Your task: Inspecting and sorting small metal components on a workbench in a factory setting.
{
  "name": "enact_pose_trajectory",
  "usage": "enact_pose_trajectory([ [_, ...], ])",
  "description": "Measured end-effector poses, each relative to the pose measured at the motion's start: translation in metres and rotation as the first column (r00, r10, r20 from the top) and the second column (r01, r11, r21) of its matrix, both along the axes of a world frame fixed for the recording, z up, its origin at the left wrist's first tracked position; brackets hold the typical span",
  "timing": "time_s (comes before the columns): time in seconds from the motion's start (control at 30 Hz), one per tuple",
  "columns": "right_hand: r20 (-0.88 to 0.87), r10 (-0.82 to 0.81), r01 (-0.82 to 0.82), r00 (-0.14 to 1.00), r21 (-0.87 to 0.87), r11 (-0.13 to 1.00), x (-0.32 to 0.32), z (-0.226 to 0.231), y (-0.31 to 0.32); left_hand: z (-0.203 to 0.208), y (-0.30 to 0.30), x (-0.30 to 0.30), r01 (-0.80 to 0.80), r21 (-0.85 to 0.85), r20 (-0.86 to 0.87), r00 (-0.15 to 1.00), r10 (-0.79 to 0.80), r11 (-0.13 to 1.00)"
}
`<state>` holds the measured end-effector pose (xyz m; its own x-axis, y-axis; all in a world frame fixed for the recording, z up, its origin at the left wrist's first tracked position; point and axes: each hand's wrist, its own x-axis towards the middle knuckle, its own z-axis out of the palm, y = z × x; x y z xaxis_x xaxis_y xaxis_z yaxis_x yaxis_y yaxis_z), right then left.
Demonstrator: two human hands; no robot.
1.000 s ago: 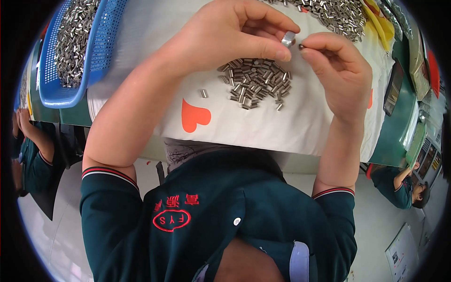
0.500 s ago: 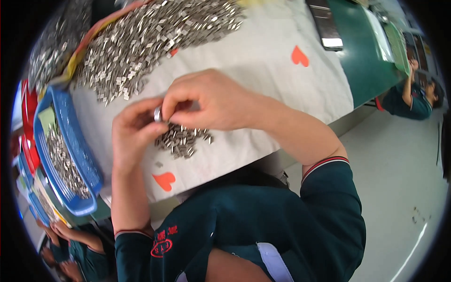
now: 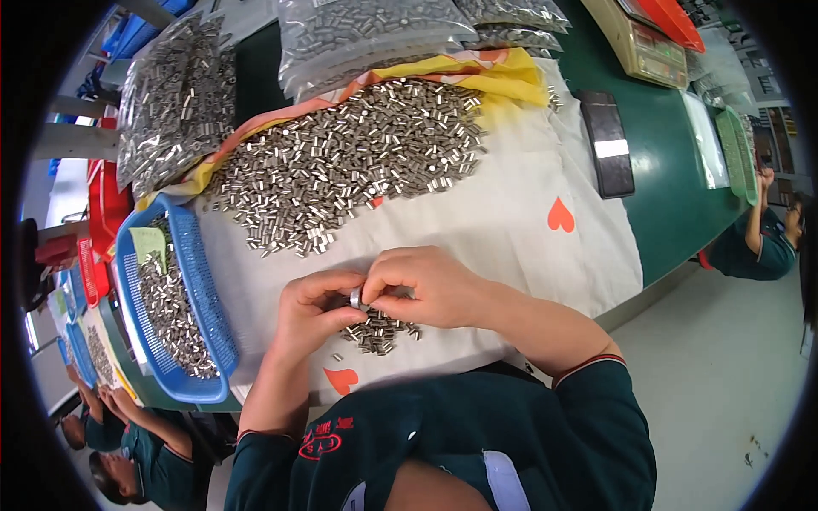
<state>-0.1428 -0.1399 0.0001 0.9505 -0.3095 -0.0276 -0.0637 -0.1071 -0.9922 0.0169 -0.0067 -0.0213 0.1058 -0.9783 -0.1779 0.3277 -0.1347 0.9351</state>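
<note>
Between the thumb and forefinger of my left hand point(image 3: 308, 313) is a small silvery metal ring point(image 3: 356, 298). My right hand point(image 3: 430, 287) meets it from the other side, its thumb and forefinger pinched together at the ring's edge. Whatever sits between those right fingertips is too small and hidden to name. Just below both hands lies a small heap of short metal cylinders point(image 3: 375, 338) on the white cloth point(image 3: 503, 298). Farther back on the same cloth spreads a much larger heap of such cylinders point(image 3: 358, 162).
At the left stands a blue plastic basket point(image 3: 204, 294) with metal cylinders and a green slip point(image 3: 148, 244). Bags of metal parts point(image 3: 366, 30) line the back. A dark phone-like slab point(image 3: 607, 145) and a scale point(image 3: 652, 51) are on the right. Co-workers sit at both sides.
The view has tilted, so the table's far side shows and everything sits lower in the picture. Both hands stay together at the ring over the small heap.
</note>
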Motion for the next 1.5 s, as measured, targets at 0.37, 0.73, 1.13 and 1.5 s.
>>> enact_pose_trajectory([
  [0.37,0.067,-0.141,0.141,0.988,0.011,0.99,-0.001,0.001,-0.012,0.011,-0.024,-0.003,-0.023,0.045,-0.062,0.998,0.026,0.999],
  [0.73,0.096,-0.21,0.228,0.973,-0.25,0.941,0.01,0.001,0.003,0.004,-0.016,0.002,-0.026,0.048,-0.036,0.999,0.027,0.999],
  [1.13,0.146,-0.24,0.281,0.96,-0.465,0.84,0.005,0.007,0.008,0.004,-0.017,0.0,-0.038,0.091,-0.032,0.999,0.041,0.995],
  [1.5,-0.013,-0.466,0.363,0.884,-0.607,0.706,0.03,-0.007,-0.021,0.009,-0.017,-0.003,0.116,0.028,0.344,0.931,-0.119,0.993],
])
